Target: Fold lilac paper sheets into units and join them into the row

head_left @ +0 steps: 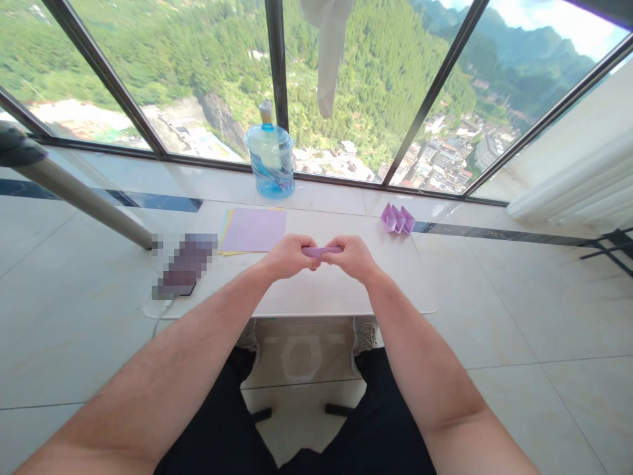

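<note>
Between my two hands, above the middle of the white table, is a narrow strip of folded purple paper (pixel 321 252). My left hand (pixel 293 256) pinches its left end, and my right hand (pixel 350 256) pinches the right end. Both sets of fingers are closed on it, thumbs toward me. How many layers the fold has is too small to tell. To the left of my left hand lies a stack of coloured paper sheets (pixel 254 229), purple on top with yellow and blue-green edges showing. Beyond my right hand stand several folded purple paper pieces (pixel 397 219), side by side.
A phone (pixel 185 267), blurred out, lies at the table's left with a white cable (pixel 163 313). A large blue water bottle (pixel 271 158) stands by the window behind the white table (pixel 306 297). A grey pole (pixel 93 198) slants in from the left.
</note>
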`<act>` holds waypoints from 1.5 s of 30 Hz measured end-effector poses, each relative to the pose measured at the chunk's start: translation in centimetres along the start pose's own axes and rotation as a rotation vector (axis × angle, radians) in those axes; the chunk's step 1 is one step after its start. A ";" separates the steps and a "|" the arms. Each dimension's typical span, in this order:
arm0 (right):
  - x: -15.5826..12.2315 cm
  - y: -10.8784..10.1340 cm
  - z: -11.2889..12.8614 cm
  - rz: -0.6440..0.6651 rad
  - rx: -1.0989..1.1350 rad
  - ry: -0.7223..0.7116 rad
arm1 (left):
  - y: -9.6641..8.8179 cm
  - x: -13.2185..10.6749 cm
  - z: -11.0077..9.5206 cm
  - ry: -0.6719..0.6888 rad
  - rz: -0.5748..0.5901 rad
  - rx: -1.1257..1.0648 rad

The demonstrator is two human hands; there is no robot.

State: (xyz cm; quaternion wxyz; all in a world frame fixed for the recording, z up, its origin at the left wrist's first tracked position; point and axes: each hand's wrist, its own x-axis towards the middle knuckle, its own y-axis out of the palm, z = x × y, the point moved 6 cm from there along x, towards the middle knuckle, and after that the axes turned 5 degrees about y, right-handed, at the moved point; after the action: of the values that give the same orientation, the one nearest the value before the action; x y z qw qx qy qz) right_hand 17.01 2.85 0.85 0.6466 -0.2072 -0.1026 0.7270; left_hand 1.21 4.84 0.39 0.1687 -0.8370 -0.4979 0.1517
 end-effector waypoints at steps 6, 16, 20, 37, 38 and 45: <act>0.1 0.0 -0.3 -0.018 0.017 -0.030 | -0.2 0.0 0.0 -0.031 0.004 0.014; 0.6 -0.2 -1.3 -0.049 0.128 0.065 | -0.8 -0.1 0.0 0.081 0.017 -0.036; 0.5 -0.1 -1.7 -0.011 0.232 0.065 | -1.6 -0.3 -0.3 0.107 -0.107 -0.065; 0.0 -0.3 -1.2 -0.260 -0.232 -0.007 | -1.0 0.1 1.8 -0.065 -0.428 -0.454; -0.1 -0.1 -1.1 -0.255 -0.246 -0.026 | -0.9 0.1 2.0 -0.066 -0.451 -0.433; -0.8 0.9 0.4 -0.257 -0.325 -0.279 | -0.5 0.6 2.8 -0.078 -0.447 -0.370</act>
State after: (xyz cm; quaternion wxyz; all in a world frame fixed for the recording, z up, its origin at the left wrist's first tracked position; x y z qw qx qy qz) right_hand 16.11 2.00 1.00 0.6715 -0.1916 -0.3319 0.6343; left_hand -0.06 5.97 -1.99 0.0233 -0.7168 -0.6951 0.0495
